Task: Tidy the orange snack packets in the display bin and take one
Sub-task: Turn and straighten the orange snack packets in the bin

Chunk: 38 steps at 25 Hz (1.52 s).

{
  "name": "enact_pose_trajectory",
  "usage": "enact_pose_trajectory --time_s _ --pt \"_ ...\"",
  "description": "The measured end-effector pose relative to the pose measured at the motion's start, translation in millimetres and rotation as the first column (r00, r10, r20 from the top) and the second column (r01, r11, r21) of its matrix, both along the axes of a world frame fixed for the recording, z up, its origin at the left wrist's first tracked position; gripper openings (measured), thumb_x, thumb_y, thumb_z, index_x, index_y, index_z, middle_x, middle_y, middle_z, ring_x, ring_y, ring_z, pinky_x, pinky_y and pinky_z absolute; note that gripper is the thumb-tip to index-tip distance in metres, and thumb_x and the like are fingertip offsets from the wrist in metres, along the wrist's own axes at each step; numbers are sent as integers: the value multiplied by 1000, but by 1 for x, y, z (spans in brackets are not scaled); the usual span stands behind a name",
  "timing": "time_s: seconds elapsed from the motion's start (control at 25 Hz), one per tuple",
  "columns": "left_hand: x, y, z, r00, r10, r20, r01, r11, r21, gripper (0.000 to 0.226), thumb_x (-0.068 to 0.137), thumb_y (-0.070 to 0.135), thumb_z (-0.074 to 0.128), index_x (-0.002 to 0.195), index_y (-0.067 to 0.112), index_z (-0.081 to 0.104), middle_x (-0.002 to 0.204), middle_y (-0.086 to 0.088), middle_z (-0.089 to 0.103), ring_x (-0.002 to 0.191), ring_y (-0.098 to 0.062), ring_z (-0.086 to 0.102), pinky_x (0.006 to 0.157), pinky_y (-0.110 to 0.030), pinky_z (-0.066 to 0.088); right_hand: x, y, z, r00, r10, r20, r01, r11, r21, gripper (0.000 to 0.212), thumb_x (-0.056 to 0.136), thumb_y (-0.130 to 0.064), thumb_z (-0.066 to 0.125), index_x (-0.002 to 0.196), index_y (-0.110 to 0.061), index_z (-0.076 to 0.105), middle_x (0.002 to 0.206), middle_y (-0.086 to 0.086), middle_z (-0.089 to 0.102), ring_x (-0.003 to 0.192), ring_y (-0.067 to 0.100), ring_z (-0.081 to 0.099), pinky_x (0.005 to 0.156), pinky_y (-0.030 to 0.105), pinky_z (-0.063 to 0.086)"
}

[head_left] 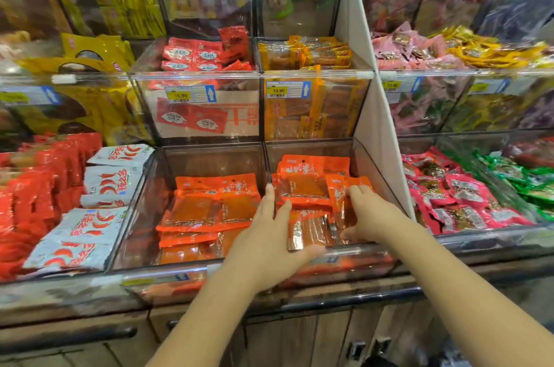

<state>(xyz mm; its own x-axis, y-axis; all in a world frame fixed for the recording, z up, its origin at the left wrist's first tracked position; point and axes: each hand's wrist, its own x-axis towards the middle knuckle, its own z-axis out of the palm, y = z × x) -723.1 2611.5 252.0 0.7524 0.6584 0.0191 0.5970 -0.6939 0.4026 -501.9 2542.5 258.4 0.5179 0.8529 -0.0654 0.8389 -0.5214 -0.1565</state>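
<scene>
Your left hand (269, 234) lies flat, fingers spread, on packets (310, 227) lying lengthwise away from you; right hand (371, 213) grips them beside bin (376, 167) wall.

Shop snack aisle, tiered clear acrylic bins (141, 207) heaped with sealed goods, orange snack packets (209, 207) in the front bins, pink packets (467, 195) alongside, yellow price tags (180, 95) reading 10.90 over barcodes, blue arrow stickers (211, 93), white divider panel (370, 114), wooden cabinet base (299, 339)

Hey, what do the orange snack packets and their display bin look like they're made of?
The orange snack packets look like thin glossy plastic film: they crinkle and glint, with clear windows showing the contents. The display bin seems clear rigid plastic, maybe acrylic: see-through walls catching reflections.
</scene>
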Motion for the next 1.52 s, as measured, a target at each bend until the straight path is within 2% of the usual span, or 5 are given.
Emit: enact_pose_trajectory --time_s 0.24,0.44,0.76,1.24,1.52 --pt "-75 74 -1 966 -30 257 29 1000 10 31 103 29 54 133 34 63 132 15 62 122 -1 55 109 -33 44 -71 46 11 986 167 -19 -145 900 411 39 106 -34 43 134 -9 51 132 14 56 126 33 52 102 44 44" --pt "-81 129 -4 917 398 -25 -389 905 171 42 102 38 48 134 11 54 134 -16 55 128 -36 52 107 -46 44 -135 102 -1 985 171 -30 -155 943 294 73 107 -46 35 161 -6 8 170 17 -2 155 34 13 123 44 23" --pt "-51 174 -8 730 547 -409 -577 815 59 95 91 66 57 157 6 23 159 -17 37 143 -36 41 114 -44 39 -141 111 -7 963 161 219 -207 955 210 72 105 -49 39 160 -9 18 169 18 -13 156 34 10 122 43 25" --pt "-53 158 1 779 626 -29 -617 775 136 79 93 36 70 150 9 24 147 -16 35 129 -37 53 101 -49 47 -141 110 -4 972 152 179 -192 953 234 50 106 -37 43 149 -13 39 170 15 -7 156 32 12 123 43 24" --pt "-75 107 19 589 435 681 -353 897 -267 99 68 39 93 147 26 36 118 11 61 105 -5 64 97 -39 54 -127 86 5 795 446 -411 25 653 757 43 103 -51 48 140 -29 54 127 -16 65 119 -3 56 99 21 46"
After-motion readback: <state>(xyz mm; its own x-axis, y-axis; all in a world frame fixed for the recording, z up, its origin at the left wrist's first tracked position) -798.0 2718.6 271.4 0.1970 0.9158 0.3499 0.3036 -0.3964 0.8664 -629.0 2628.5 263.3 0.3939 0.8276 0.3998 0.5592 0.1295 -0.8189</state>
